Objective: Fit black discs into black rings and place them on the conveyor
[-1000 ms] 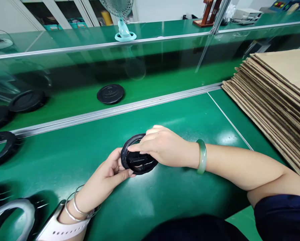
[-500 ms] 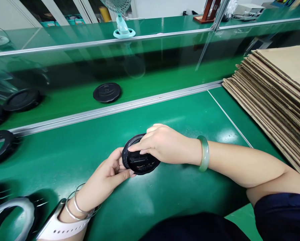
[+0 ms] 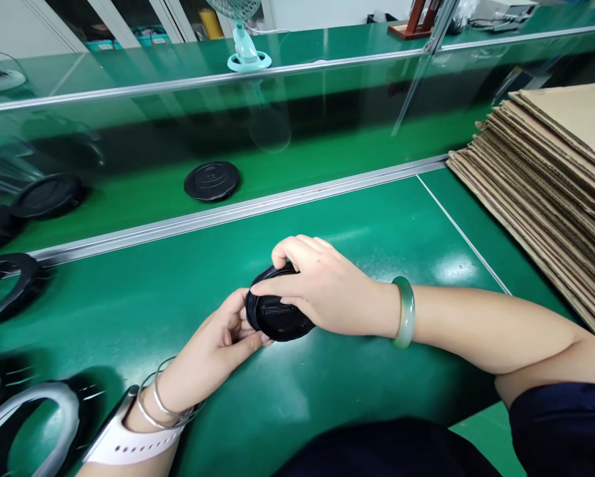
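A round black plastic cap [image 3: 280, 318], hollow with a raised bar across its inside, is held tilted above the green bench. My left hand [image 3: 232, 331] grips its left rim, thumb along the lower edge and fingers behind. Over its upper right side lies my right hand [image 3: 322, 285], the index finger stretched across the inside to the left rim and the other fingers curled at the top edge. Part of the cap is hidden under the right hand. Both hands are closed on it.
Beyond a metal rail [image 3: 258, 207] lie a black disc [image 3: 212, 181] and another black disc [image 3: 49, 197]. Black rings [image 3: 16, 291] and grey-edged rings [image 3: 63, 411] rest at the left. Stacked cardboard sheets [image 3: 540, 172] fill the right side. A fan [image 3: 246, 50] stands behind the glass.
My right hand's fingers have lifted and curled more at the cap's top edge, its index finger shifting slightly left. The left hand keeps its grip. The whole view has shifted a little.
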Motion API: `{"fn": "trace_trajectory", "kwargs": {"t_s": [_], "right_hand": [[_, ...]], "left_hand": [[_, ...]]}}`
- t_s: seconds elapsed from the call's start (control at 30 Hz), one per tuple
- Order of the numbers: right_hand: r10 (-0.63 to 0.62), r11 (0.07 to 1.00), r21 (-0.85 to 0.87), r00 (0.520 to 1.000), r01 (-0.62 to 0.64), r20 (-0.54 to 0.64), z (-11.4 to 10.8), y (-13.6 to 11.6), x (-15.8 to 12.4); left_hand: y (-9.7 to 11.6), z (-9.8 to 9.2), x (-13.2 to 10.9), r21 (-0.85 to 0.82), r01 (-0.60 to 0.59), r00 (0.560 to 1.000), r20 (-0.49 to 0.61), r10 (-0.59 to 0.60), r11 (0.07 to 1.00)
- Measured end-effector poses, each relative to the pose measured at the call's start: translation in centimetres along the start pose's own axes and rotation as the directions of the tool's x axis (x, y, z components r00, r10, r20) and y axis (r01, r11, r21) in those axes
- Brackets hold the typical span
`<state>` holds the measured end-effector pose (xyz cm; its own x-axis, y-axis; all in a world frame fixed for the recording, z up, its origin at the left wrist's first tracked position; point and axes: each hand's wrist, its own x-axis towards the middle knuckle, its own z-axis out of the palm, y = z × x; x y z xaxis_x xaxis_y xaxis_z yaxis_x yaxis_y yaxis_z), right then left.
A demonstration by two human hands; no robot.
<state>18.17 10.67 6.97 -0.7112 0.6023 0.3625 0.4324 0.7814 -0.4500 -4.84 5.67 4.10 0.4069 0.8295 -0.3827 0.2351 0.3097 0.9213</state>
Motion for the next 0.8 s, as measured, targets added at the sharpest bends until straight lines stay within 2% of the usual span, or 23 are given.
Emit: {"fn": "trace_trajectory", "kwargs": {"t_s": [0.13,0.3,0.43,0.63,0.8], "right_hand": [[0.018,1.000,0.021,1.000,-0.018,-0.004,-0.2,0.0,0.1],[-0.093,0.986,-0.132,0.992,0.103,0.085,-0.4,-0.1,0.1],[-0.162,0.959,-0.210,0.977,0.189,0.137,0.3,0.2,0.0],[-0.223,0.954,-0.196,0.974,0.227,0.043,1.9,1.3,-0.3],[-0.239,0.963,-0.152,0.965,0.221,-0.108,2.4,1.7,-0.6]], "left_hand": [[-0.1,-0.1,0.0,-0.014,0.014,1.000,0.009,-0.014,1.000],[0.0,-0.2,0.0,-0.044,0.029,1.000,0.013,-0.029,0.999],[0.0,-0.2,0.1,-0.067,0.031,0.999,0.026,-0.029,0.997],[-0.2,-0.3,0.3,-0.138,0.003,1.000,0.004,-0.003,0.990],[-0.6,-0.6,0.5,-0.237,-0.033,0.999,0.012,0.036,0.971]]}}
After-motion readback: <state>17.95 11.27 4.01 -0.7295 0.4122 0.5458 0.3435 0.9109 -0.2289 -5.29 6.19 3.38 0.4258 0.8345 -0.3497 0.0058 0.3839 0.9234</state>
